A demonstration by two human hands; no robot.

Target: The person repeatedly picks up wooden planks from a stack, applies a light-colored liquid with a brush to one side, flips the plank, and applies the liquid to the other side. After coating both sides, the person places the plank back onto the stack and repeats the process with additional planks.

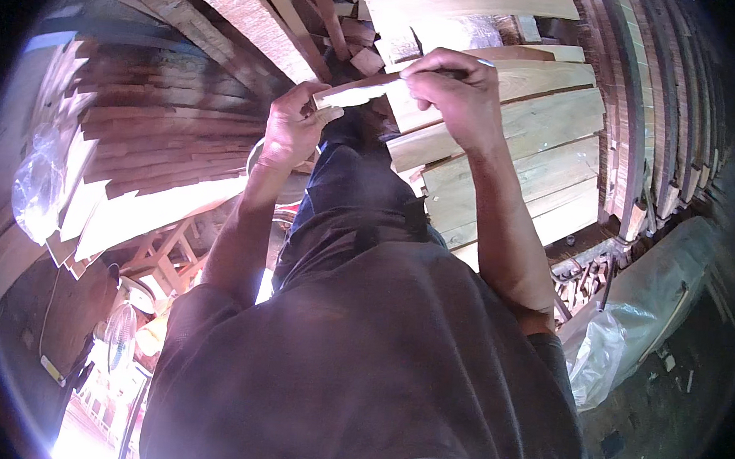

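Observation:
A short, narrow piece of wood [356, 93] spans the gap between my hands in front of me, its lower edge pale and uneven. My left hand [294, 126] is closed on its left end, thumb below and fingers above. At the other end my right hand [462, 97] is closed, its fingertips pinching the wood. A slim dark thing shows between the right fingers, too small to name. Beyond and below the right hand lie several wide pale boards [514, 121] side by side.
On the left rises a tall stack of boards [148, 127], with a clear plastic bag [39, 183] at its edge. Long planks [237, 15] slant in from the top. More boards [632, 102] stand along the right, above a plastic-wrapped bundle [629, 310]. A fan [119, 333] stands lower left.

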